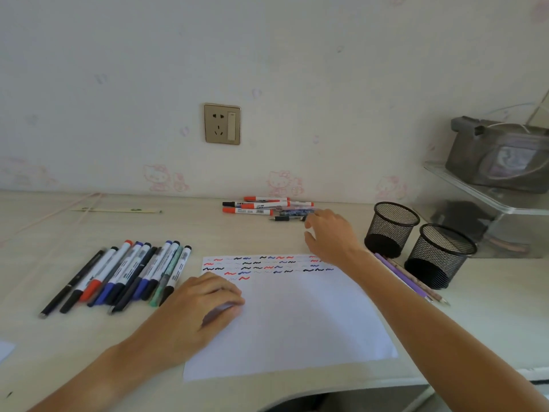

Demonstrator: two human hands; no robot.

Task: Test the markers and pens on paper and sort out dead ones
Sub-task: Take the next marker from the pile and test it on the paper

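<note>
1. Paper (297, 316) lies flat on the counter (59, 227), near the front edge, with rows of short black, red and blue squiggles across its far strip and the rest blank.
2. Left hand (205, 298) rests palm down on the near-left part of the sheet, fingers loosely bent and pressing on it, gripping nothing; it looks to be pinning the sheet.
3. Right hand (329, 233) reaches past the far right corner of the sheet toward the far pile (267, 207) of red-capped markers and pens by the wall. Its fingers are spread and slightly curled, fingertips at or just beside a black pen (286, 218) at the near edge of that pile; I see nothing closed in its grasp, though blur hides whether it touches the pen.
4. A larger row of markers (124, 275) lies fanned out on the left of the counter, well apart from the far pile.
5. Two mesh cups (392, 227) stand on the right, with two pencils (410, 281) lying just beside them.
6. Judged from this, the step in hand is a trip between the sheet and the far pile; which pile holds the dead ones cannot be told.
7. If a pen is being fetched, the next move calls for pinching one barrel without scattering its neighbours, uncapping or clicking it, then scribbling on the open space below the last row.
</note>
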